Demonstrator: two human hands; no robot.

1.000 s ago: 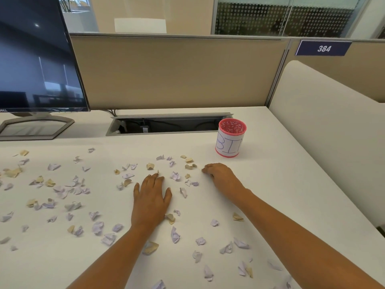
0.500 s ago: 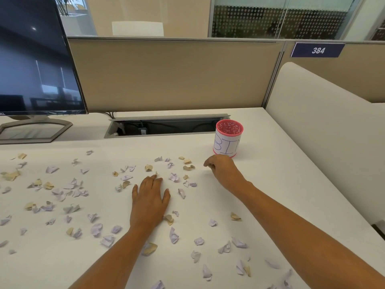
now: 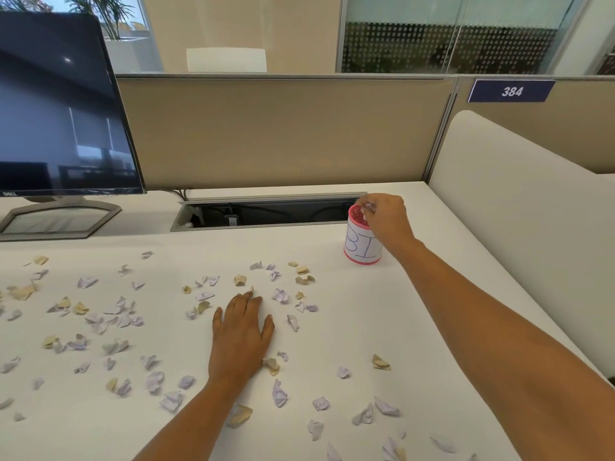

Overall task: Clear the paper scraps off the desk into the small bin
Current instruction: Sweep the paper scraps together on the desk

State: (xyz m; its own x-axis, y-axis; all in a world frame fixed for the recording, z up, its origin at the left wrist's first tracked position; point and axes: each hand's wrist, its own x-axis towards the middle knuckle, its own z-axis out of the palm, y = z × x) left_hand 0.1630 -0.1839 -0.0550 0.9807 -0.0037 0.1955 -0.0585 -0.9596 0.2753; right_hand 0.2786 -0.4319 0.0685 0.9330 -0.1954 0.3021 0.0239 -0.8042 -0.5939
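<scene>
Head view of a white, matte desk (image 3: pixel 382 311). The right hand (image 3: pixel 386 221) is poised over the open mouth of the small bin (image 3: pixel 362 242), a pink-rimmed cylinder wrapped in white paper hand-lettered in blue, standing upright near the far right of the desk. Its fingertips (image 3: pixel 367 207) are pinched together on a small pale scrap (image 3: pixel 365 217) directly above the rim. The left hand (image 3: pixel 241 331) lies flat, palm down, fingers extended and loosely together, gripping nothing; one tiny tan piece sits at its fingertips. Crumpled paper scraps (image 3: pixel 116 317), lavender and tan, irregular and creased, lie scattered across the desk from the left edge to the near right corner, densest at left. Behind them is a rectangular cable trough (image 3: pixel 266 212) with a grey metal frame, a dark glossy monitor (image 3: pixel 60 108) on an angular grey stand, and a beige fabric partition (image 3: pixel 283 131) bearing a navy plate (image 3: pixel 512 91) marked 384.
</scene>
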